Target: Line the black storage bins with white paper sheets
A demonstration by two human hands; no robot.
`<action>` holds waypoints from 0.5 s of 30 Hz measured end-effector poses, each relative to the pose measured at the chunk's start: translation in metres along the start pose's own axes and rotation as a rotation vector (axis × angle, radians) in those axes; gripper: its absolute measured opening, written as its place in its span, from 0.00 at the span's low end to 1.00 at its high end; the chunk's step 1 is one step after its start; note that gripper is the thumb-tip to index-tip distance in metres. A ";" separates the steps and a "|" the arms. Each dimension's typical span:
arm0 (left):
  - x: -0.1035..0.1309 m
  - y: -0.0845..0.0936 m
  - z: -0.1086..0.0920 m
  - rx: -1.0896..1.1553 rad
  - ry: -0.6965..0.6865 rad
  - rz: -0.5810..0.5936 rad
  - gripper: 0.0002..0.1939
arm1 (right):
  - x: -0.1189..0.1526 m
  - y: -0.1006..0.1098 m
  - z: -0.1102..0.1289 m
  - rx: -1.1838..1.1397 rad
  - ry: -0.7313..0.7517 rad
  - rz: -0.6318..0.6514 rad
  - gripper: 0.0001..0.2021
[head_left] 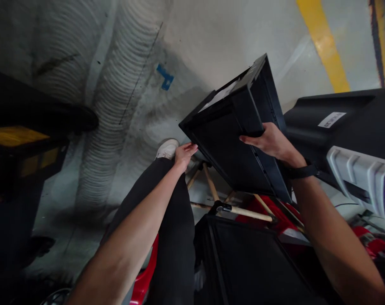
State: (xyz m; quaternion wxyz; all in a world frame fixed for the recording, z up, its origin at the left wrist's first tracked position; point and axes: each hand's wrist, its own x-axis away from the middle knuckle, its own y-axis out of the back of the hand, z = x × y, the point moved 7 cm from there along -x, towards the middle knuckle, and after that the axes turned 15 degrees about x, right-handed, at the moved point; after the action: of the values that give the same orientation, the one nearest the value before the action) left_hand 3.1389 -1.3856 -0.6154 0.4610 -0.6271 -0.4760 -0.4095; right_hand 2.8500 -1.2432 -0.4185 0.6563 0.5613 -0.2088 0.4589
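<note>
A black plastic crate (219, 142) hangs tilted in front of me, with a white label (218, 95) along its upper side. My right hand (272, 142) grips the crate's raised rim, thumb on one face and fingers behind it; a black band circles the wrist. At the crate's lower left edge, my left hand (185, 156) has its fingers held together and the fingertips on the edge. Below the crate stands a frame of tan tubes with black joints (249, 212). Another black box (252, 258) sits close to my legs.
To the right is a large black bin (348, 123) with a grey ribbed part (361, 178). Dark equipment with yellow panels (17, 135) stands at the left. The concrete floor (141, 97) carries blue tape (165, 77) and a yellow stripe (326, 46). Red items (144, 275) lie near my legs.
</note>
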 end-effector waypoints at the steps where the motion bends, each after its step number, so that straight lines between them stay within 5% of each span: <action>1: 0.000 0.000 -0.001 -0.006 -0.005 -0.008 0.17 | 0.000 -0.001 -0.001 -0.017 -0.011 0.021 0.29; 6: -0.002 0.003 -0.001 -0.042 -0.031 -0.062 0.15 | 0.003 -0.008 0.011 -0.088 0.031 0.088 0.28; 15: -0.012 0.017 -0.009 -0.188 -0.045 -0.119 0.11 | 0.009 -0.055 0.040 0.065 0.073 -0.014 0.20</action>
State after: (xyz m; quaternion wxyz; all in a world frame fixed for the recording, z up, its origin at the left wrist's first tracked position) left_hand 3.1525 -1.3990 -0.6282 0.3642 -0.6472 -0.4821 -0.4648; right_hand 2.9101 -1.2740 -0.4307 0.6481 0.5666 -0.1658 0.4810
